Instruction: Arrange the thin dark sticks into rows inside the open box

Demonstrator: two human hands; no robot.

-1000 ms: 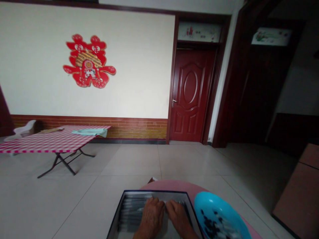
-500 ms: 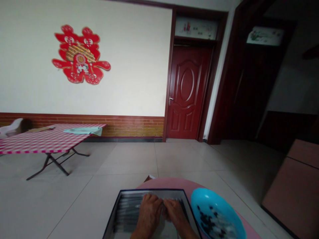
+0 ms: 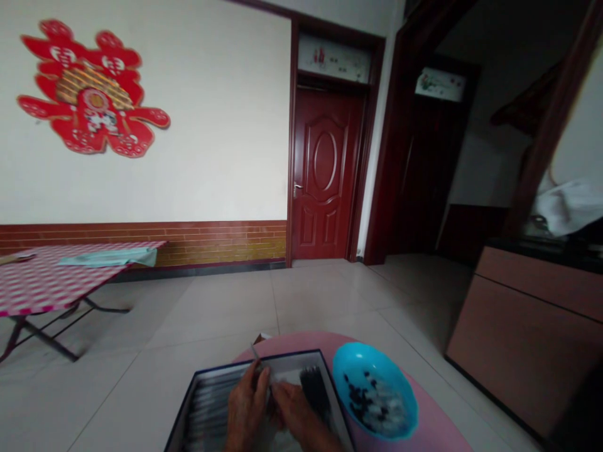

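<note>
Over a shallow, dark-rimmed box (image 3: 289, 360), my left hand (image 3: 245, 402) is closed around a thin, pen-like stick (image 3: 255, 352) whose tip points up past the far rim. My right hand (image 3: 298, 409) is close beside it, fingers pinched together; whatever they grip is hidden. A row of slim grey sticks (image 3: 210, 405) fills the left of the box, blurred. Along the right inner side lies a bundle of dark sticks (image 3: 315, 390). To the right of the box, a blue bowl (image 3: 343, 358) contains small black pieces (image 3: 358, 402) and whitish, clear-looking pieces (image 3: 389, 405).
Box and bowl stand on a round pink table (image 3: 436, 414). A small box corner (image 3: 260, 338) shows behind its far edge. At left is a folding table with a checked cloth (image 3: 42, 276). A brown cabinet (image 3: 527, 339) stands at right; a red door (image 3: 325, 176) is ahead.
The view has swung to the right. My hands were together over the box; now the stick's tip shows above my left hand, and the dark bundle on the right is uncovered.
</note>
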